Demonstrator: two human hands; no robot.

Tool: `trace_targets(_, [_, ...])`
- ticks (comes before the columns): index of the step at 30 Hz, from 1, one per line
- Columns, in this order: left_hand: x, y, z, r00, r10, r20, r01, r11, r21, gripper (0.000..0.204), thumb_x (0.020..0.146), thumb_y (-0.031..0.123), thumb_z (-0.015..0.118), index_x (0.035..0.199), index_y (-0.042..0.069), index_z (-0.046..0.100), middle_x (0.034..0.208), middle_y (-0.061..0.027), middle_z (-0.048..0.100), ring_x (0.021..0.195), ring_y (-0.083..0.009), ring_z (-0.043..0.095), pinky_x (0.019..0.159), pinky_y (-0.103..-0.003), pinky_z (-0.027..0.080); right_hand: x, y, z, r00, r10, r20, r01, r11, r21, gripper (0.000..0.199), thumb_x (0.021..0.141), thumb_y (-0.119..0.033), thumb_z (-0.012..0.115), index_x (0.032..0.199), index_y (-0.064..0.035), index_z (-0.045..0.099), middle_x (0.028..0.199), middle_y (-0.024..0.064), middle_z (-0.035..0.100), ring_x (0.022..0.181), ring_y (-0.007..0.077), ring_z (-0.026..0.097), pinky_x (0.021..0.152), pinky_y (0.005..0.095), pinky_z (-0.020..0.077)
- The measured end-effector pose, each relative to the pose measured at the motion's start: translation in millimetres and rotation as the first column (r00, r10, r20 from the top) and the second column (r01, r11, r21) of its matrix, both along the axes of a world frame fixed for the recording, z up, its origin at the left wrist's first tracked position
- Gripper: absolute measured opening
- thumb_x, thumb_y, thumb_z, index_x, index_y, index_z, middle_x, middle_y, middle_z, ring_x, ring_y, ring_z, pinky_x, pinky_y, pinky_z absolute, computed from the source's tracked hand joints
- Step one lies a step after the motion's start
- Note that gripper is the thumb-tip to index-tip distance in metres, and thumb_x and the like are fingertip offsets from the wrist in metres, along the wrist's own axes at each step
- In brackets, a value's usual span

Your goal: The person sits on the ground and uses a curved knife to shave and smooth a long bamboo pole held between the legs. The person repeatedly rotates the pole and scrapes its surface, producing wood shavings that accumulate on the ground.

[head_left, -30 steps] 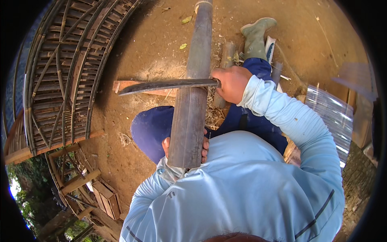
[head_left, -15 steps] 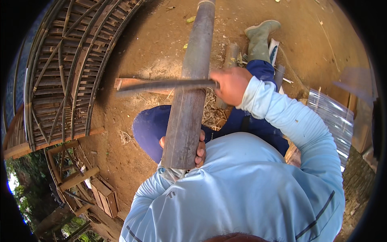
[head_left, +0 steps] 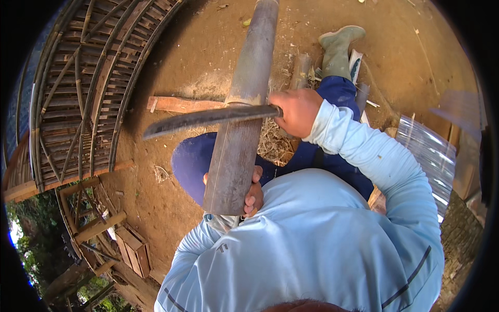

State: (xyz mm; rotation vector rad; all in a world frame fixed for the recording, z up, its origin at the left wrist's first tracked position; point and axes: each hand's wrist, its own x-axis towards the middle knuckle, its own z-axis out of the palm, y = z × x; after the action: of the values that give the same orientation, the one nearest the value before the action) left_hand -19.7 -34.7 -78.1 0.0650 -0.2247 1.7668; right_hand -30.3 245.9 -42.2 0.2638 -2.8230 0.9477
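Note:
A thick grey-brown bamboo pole (head_left: 231, 166) slants from my lap away toward the top of the view. My left hand (head_left: 253, 195) is wrapped round its near end from underneath; fingertips show on the right side, and the rest is hidden behind the pole. In my right hand (head_left: 298, 112) is the handle of a machete (head_left: 195, 118). Its long dark blade lies crosswise over the bamboo, just on the near side of a pale ring at a node, with the tip pointing left. Whether the edge touches the bamboo I cannot tell.
A reddish wooden board (head_left: 182, 105) lies on the dirt beyond my knee. Dry shavings (head_left: 274, 145) are heaped between my legs, near a short bamboo piece (head_left: 300, 73) and my green boot (head_left: 337, 49). A slatted bamboo structure (head_left: 99, 78) stands left, clear corrugated sheeting (head_left: 429, 156) right.
The machete's tip has swung nearer to me, so the blade now slants more. The bamboo's near end has shifted slightly left, and my left hand with it.

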Motion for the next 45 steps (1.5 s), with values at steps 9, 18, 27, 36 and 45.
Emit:
trace_targets(9, [-6.9, 2.3, -7.3, 1.0, -0.03, 0.005, 0.029, 0.985, 0.169, 0.095, 0.075, 0.061, 0.077, 0.129, -0.004, 0.034, 0.101, -0.0271, 0.065, 0.091, -0.0393, 0.07, 0.077, -0.043, 0.056, -10.0, -10.9, -6.8, 0.996, -0.086, 0.003, 0.086, 0.996, -0.029, 0.02, 0.081, -0.012, 0.069, 0.098, -0.0067, 0.061, 0.082, 0.0196, 0.066, 0.079, 0.0411, 0.066, 0.068, 0.0505, 0.0528])
trace_targets(18, [-5.4, -0.4, -7.5, 1.0, -0.017, 0.024, 0.012, 0.983, 0.181, 0.092, 0.077, 0.06, 0.076, 0.129, -0.004, 0.035, 0.1, -0.0276, 0.066, 0.09, -0.0393, 0.07, 0.076, -0.042, 0.056, -8.9, -14.3, -7.8, 0.999, 0.004, -0.038, -0.006, 0.998, -0.061, 0.018, 0.08, -0.012, 0.068, 0.095, -0.0064, 0.06, 0.081, 0.0184, 0.065, 0.078, 0.0416, 0.066, 0.067, 0.0499, 0.0529])
trace_targets(27, [-7.2, -6.8, -7.4, 1.0, 0.008, 0.003, -0.008, 0.989, 0.147, 0.095, 0.076, 0.064, 0.076, 0.127, -0.004, 0.035, 0.094, -0.0257, 0.066, 0.082, -0.0371, 0.069, 0.071, -0.041, 0.055, -17.0, -11.3, -8.8, 0.998, -0.067, 0.014, 0.067, 0.997, -0.023, 0.018, 0.079, -0.014, 0.07, 0.093, -0.0071, 0.06, 0.079, 0.0185, 0.064, 0.076, 0.0411, 0.065, 0.066, 0.0501, 0.0517])
trace_targets(36, [-5.7, -10.5, -7.7, 0.999, 0.029, -0.018, -0.027, 0.996, 0.084, 0.097, 0.076, 0.067, 0.073, 0.126, -0.006, 0.034, 0.094, -0.0269, 0.066, 0.079, -0.038, 0.069, 0.068, -0.04, 0.055, -14.9, -11.8, -3.2, 0.996, -0.091, 0.006, 0.091, 0.995, 0.028, 0.023, 0.079, -0.015, 0.071, 0.099, -0.0079, 0.062, 0.084, 0.0197, 0.066, 0.08, 0.041, 0.066, 0.07, 0.0488, 0.0536])
trace_targets(45, [-7.4, -12.4, -0.1, 0.992, 0.039, -0.124, -0.046, 0.998, -0.048, 0.099, 0.078, 0.069, 0.068, 0.124, -0.011, 0.035, 0.092, -0.0318, 0.063, 0.072, -0.0398, 0.068, 0.055, -0.039, 0.053, -17.4, -7.8, 18.7, 0.994, -0.016, 0.108, 0.004, 0.994, 0.114, 0.02, 0.081, -0.014, 0.068, 0.099, -0.0085, 0.063, 0.084, 0.0175, 0.066, 0.082, 0.0403, 0.067, 0.072, 0.0497, 0.0539])
